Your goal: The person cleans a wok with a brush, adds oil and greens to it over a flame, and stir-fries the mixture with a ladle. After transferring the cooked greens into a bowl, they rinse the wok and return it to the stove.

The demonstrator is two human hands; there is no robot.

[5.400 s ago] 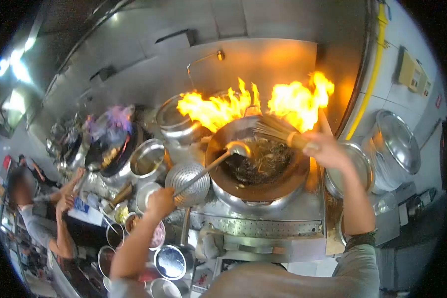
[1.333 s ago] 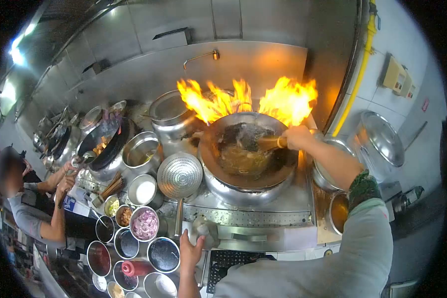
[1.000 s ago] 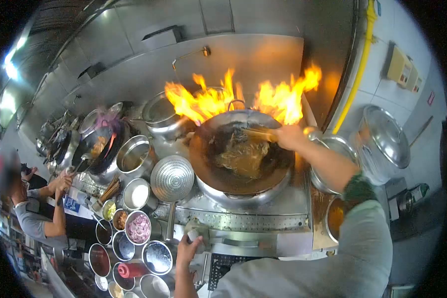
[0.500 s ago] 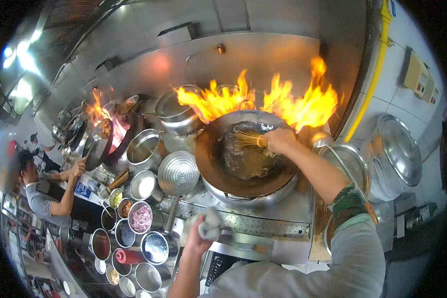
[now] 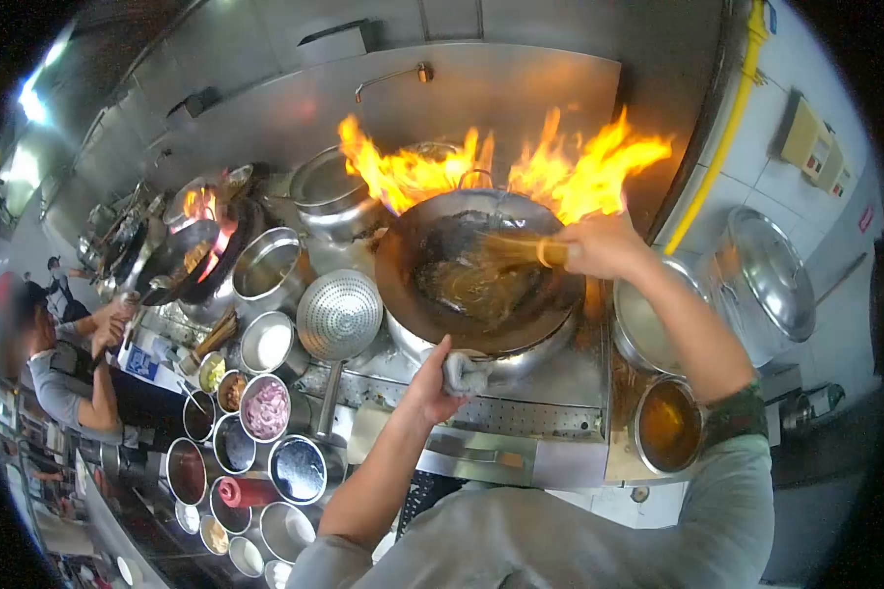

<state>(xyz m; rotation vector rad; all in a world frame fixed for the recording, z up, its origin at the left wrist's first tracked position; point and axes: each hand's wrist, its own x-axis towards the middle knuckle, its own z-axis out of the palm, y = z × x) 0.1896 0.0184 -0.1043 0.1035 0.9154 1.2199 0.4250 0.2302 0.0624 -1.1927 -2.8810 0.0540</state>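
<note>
Over the burner sits a large dark wok (image 5: 403, 285) with a shallow pool of murky liquid (image 5: 476, 285) in its bottom. My right hand (image 5: 604, 245) is closed around the bound end of a bamboo wok brush (image 5: 516, 249), whose bristles reach into the wok and look blurred. At the wok's near edge, my left hand (image 5: 434, 386) grips a folded grey cloth (image 5: 465, 374), its thumb pointing up toward the rim. The cloth meets the near side of the wok; the wok's near handle is hidden there.
Tall flames (image 5: 589, 167) rise behind the wok. A perforated strainer (image 5: 340, 314) lies to its left, beside several metal containers of ingredients, one with sliced onion (image 5: 265, 409). Right stand a pot of orange liquid (image 5: 670, 424) and a lidded bin (image 5: 771, 280). Another person (image 5: 79, 383) works at the far left.
My left hand has brought the cloth up and right to the wok's near edge. My right hand has moved rightward and up with the brush. The view has shifted slightly.
</note>
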